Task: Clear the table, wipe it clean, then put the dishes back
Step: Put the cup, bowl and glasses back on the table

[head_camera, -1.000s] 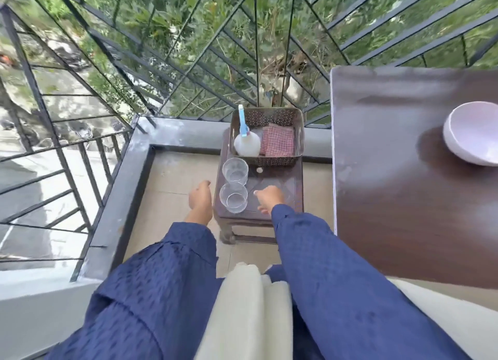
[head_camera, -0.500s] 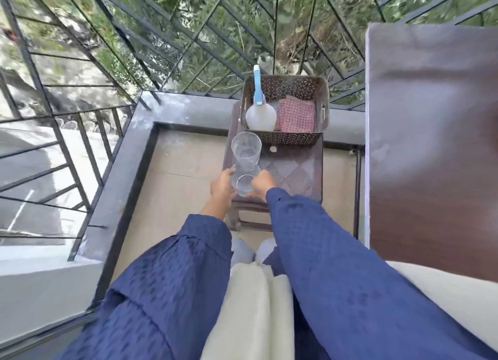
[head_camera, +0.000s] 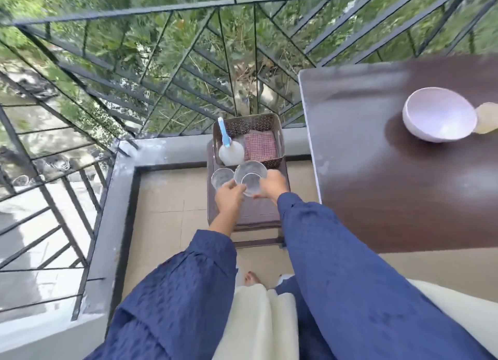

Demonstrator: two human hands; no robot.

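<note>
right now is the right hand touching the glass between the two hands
Touching. Head view shows the right hand curled against the glass, no gap; the left hand grips its other side.

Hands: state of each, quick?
Left hand: grips the glass from its left side.
Right hand: grips the same glass from its right side.
</note>
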